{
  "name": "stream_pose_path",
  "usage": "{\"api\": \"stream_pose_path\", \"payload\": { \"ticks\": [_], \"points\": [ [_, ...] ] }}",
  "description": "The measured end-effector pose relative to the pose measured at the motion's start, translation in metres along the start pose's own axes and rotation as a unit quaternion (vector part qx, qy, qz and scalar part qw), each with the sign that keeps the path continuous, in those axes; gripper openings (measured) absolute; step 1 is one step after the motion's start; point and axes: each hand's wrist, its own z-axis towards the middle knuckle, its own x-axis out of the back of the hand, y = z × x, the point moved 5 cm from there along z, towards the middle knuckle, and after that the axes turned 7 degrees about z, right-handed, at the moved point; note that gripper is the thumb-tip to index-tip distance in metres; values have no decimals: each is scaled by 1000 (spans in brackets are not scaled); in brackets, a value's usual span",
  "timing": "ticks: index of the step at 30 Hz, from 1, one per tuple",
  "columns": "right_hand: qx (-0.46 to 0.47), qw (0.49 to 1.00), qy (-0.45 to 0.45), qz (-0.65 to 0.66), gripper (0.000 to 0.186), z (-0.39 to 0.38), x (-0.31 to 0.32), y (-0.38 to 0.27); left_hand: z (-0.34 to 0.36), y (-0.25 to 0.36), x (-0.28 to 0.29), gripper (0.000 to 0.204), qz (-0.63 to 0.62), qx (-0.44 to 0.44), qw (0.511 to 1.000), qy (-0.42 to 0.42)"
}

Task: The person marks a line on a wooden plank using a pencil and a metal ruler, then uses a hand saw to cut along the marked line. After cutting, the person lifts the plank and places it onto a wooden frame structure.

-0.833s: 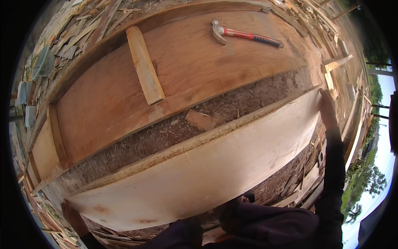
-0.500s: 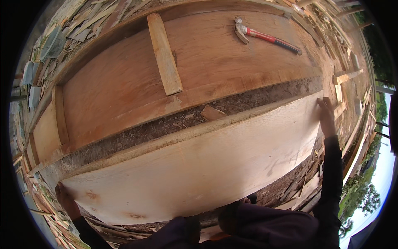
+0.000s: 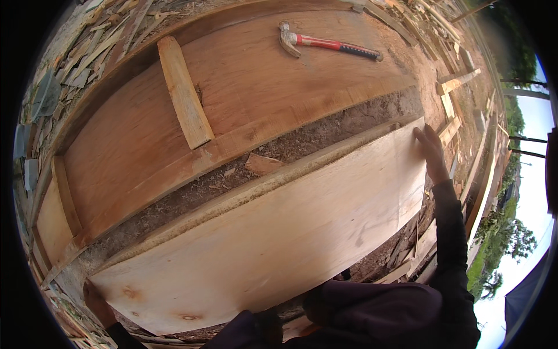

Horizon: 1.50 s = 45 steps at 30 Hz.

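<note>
Left hand [image 3: 96, 299] half hidden under pale board [image 3: 273, 232], grip unclear.

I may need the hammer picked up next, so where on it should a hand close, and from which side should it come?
Grip the hammer on the dark end of its handle, at the picture's right, reaching over the reddish-brown panel it lies flat on. That end points away from the metal head, and the panel around it is bare. Both hands are on the pale board: right hand, left hand.
</note>
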Motion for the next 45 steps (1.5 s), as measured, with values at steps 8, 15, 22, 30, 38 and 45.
{"api": "stream_pose_path", "payload": {
  "ticks": [8,15,22,30,38,45],
  "points": [
    [-37,998,15,43,56,8,16,43,18,0,-5,47,-46,-22,999,0],
    [12,996,-74,-49,51,40,51,75,-6,58,-11,43,-80,18,997,-16],
    [-13,997,-78,-15,53,85,69,107,-28,84,-11,46,-76,70,995,8],
    [108,966,-132,-196,47,124,104,133,-34,62,-9,37,-160,92,982,-31],
    [144,956,-170,-189,47,116,99,115,-34,64,-11,35,-126,54,990,-23],
    [221,911,-145,-316,48,85,76,74,-29,49,-18,36,-136,81,987,-3]
  ]
}}
